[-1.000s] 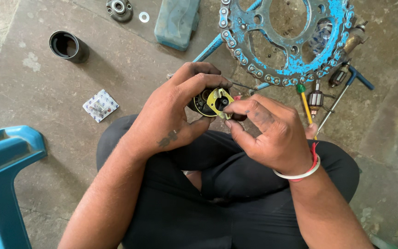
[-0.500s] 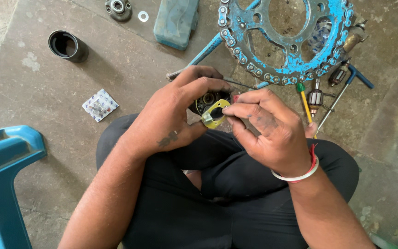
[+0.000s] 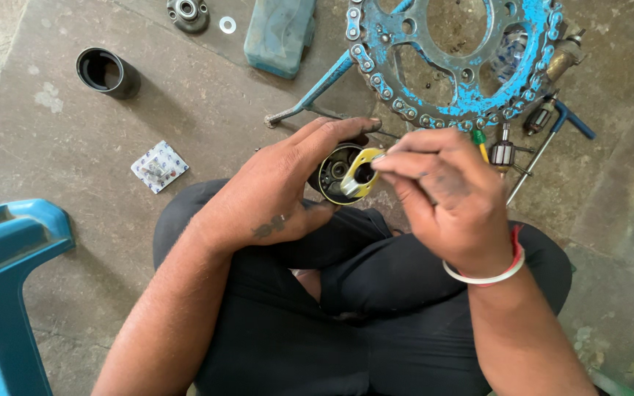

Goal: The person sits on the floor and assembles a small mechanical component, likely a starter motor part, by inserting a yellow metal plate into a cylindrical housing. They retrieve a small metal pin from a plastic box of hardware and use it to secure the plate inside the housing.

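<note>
A person sat cross-legged in black trousers on a stained grey concrete floor, seen from above through a head-worn camera. The left hand was wrapped around a small round black metal housing with an open face, the fingers curled over its top and the thumb beneath, holding it just above the knees. The right hand, wearing a red and white band at the wrist, had its fingertips pinched closed on a flat yellow ring-shaped plate that sat against the open face of the housing. Whether the plate was fully seated could not be told.

Just beyond the hands lay a large blue-painted toothed sprocket wrapped in a blue roller chain, its paint chipped. To the right of the sprocket were a small copper-wound motor armature and a blue-handled metal rod, near the right hand. At upper left stood a short black cylindrical sleeve, well apart from the hands. A small white patterned sachet lay on the floor beside the left knee. Near the top edge were a dusty teal rectangular plastic case, a grey metal bearing hub and a flat silver washer. A light blue plastic stool filled the lower left corner.
</note>
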